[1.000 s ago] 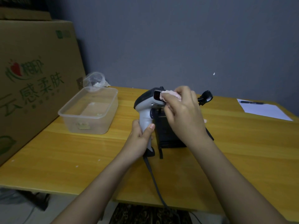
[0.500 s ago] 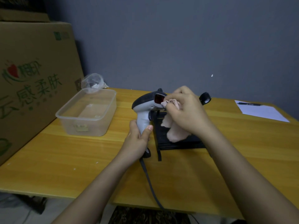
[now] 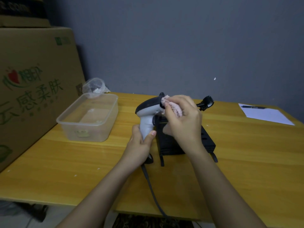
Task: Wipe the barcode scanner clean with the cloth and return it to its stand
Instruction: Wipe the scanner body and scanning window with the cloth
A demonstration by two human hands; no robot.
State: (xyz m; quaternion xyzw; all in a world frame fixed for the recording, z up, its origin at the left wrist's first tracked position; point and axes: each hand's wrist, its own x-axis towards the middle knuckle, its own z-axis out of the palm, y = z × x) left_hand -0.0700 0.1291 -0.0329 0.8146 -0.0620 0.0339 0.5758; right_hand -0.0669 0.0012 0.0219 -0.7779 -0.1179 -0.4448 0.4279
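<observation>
The barcode scanner was a pistol-shaped thing, smooth plastic, dark glossy shell on top and a pale grey handle underneath. The left hand had it upright over the tabletop, its grip wrapped tight around the lower handle, thumb pressed flat on the front. A grey cable ran out of the handle's bottom and off the near edge of the tabletop.

The right hand was bunched around a pink cloth, fuzzy and crumpled, its grip closed on it and pushing it against the scanner's front end. The scanner's window was totally covered by cloth and fingers, so no telling how it looked.

The stand sat right behind the hands: a black, flat, blocky base with a couple of small holes on the right side, mostly hidden by the right wrist. A black ring-shaped cradle poked out past the right hand; its neck was hidden too.

Off to the left was a clear, frosted plastic tub, rectangular with rounded corners, with a crinkly clear bag just behind it. A big cardboard box with green print was cut off at the left edge. At far right lay a white sheet of paper with a dark pen on it.
</observation>
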